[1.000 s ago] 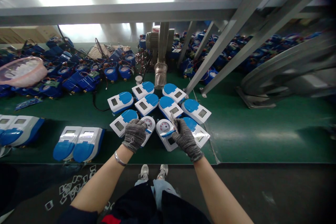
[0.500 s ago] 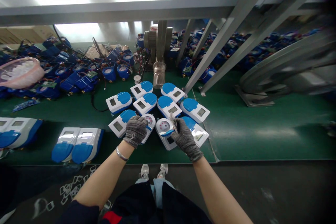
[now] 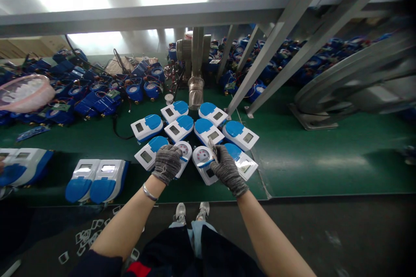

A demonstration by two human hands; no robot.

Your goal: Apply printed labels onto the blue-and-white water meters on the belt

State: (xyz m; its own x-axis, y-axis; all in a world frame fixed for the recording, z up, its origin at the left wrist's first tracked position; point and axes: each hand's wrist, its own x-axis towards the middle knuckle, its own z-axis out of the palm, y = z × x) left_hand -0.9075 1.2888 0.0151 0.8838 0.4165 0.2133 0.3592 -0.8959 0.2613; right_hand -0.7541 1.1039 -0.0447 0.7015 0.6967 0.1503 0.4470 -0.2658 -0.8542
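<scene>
White-and-blue water meters stand in a cluster on the green bench. My left hand (image 3: 167,163), in a grey knit glove, has its fingers curled at the raised lid of a meter with its dial exposed (image 3: 184,149). Beside it, a second meter shows its round dial (image 3: 203,155), its blue lid tipped up. My right hand (image 3: 225,169), also gloved, pinches a small stack of printed labels (image 3: 212,148) by that lid. Several closed meters (image 3: 178,129) with grey displays surround both hands. Near my right wrist is another meter (image 3: 245,166) with a blue lid.
Two meters (image 3: 97,179) lie to the left, with more at the left edge, where part of another person's hand shows. Behind are piled blue meter bodies (image 3: 97,99), a pink basket (image 3: 27,93), a motor (image 3: 191,52) and slanting metal legs (image 3: 260,60). White frames (image 3: 86,236) litter the floor.
The view has shifted slightly. Both my hands keep nearly the same place and grip. A bit of another person's hand now shows at the left-edge meters.
</scene>
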